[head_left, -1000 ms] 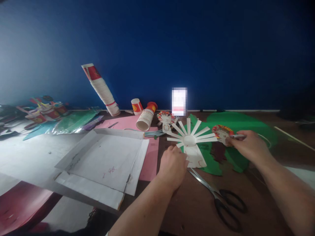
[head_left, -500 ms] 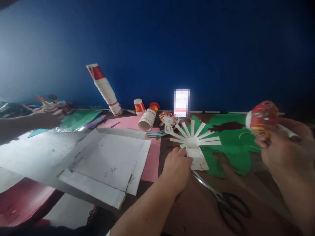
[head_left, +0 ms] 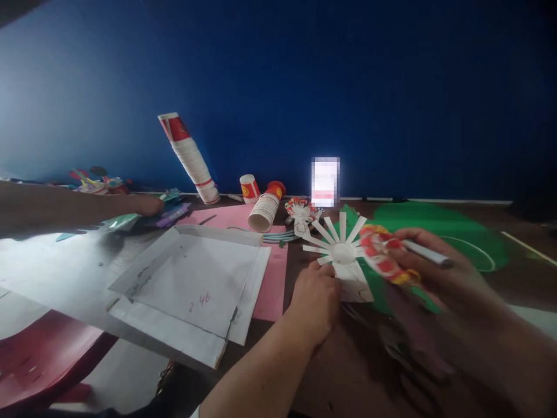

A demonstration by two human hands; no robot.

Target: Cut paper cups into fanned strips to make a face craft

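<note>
My left hand (head_left: 317,299) has its fingers curled on the lower left edge of a white paper cutout (head_left: 353,281) with strips fanning out around a round cup base. To the right, my right hand (head_left: 439,267) grips a red, white and yellow crumpled-looking piece (head_left: 380,252), blurred by motion, near the cutout's strips. A white marker (head_left: 424,253) with a dark end also lies in that hand. Green paper (head_left: 439,223) spreads beneath. Scissors (head_left: 404,354), dim and blurred, lie below the right hand. A small decorated figure (head_left: 301,217) stands behind the cutout.
A leaning stack of paper cups (head_left: 194,165), a single cup (head_left: 249,188) and a lying stack (head_left: 263,212) are at the back. A white cardboard tray (head_left: 187,278) overlaps pink paper (head_left: 274,290). Another person's arm (head_left: 78,208) reaches over plastic packets at left.
My right hand has swung left and down with the red piece, from the right side to beside the cutout. The other person's arm has extended further right. My left hand stays on the cutout.
</note>
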